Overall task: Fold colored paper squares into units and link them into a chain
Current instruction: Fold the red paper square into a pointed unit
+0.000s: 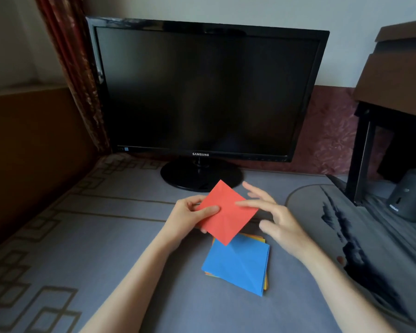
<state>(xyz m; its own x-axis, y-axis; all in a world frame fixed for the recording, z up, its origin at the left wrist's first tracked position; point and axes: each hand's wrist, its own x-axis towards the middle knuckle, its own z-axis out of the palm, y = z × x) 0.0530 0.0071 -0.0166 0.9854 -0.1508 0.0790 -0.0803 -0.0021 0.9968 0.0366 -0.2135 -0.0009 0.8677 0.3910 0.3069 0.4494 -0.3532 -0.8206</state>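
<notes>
A red paper square is held above the table, turned like a diamond. My left hand pinches its left corner, thumb on top. My right hand hovers at its right edge with straight, spread fingers, one fingertip touching the red sheet. Below them on the grey cloth lies a stack of coloured paper squares with a blue sheet on top and yellow and orange edges showing underneath.
A dark monitor on a round stand stands just behind my hands. A curtain hangs at the left. At the right are a black frame with a cardboard box and a small grey device.
</notes>
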